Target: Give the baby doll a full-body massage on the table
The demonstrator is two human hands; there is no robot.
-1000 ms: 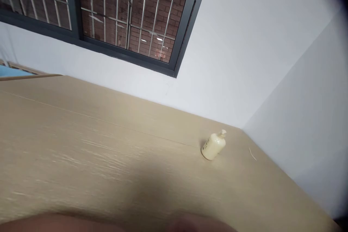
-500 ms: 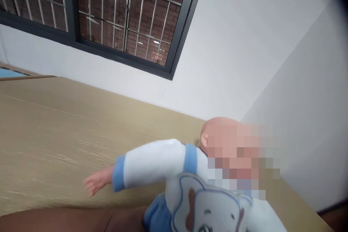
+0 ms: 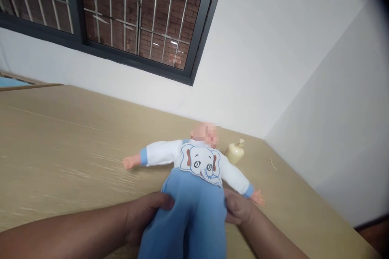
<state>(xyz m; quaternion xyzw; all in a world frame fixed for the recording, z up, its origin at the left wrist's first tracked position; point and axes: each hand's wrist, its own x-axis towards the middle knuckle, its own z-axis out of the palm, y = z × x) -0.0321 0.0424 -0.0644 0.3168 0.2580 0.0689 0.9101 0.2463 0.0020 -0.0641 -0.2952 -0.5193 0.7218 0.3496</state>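
A baby doll [image 3: 194, 194] in a white top with an elephant face and blue trousers lies on its back on the wooden table [image 3: 75, 141], its head toward the wall and its arms spread. My left hand [image 3: 152, 208] grips the doll's hip on the left side, thumb over the blue cloth and the other fingers hidden. On the other side, my right hand [image 3: 238, 206] is closed on the doll at the hip, with its fingers partly behind the trousers.
A cream pump bottle [image 3: 235, 153] stands just right of the doll's head. Farther right lies a thin pale strip [image 3: 273, 164]. A white wall and a barred window [image 3: 139, 16] rise behind the table.
The doll has moved away from the camera and lower, down onto the table. Both its arms now show fully. My right hand has come into view, and the pump bottle is now uncovered.
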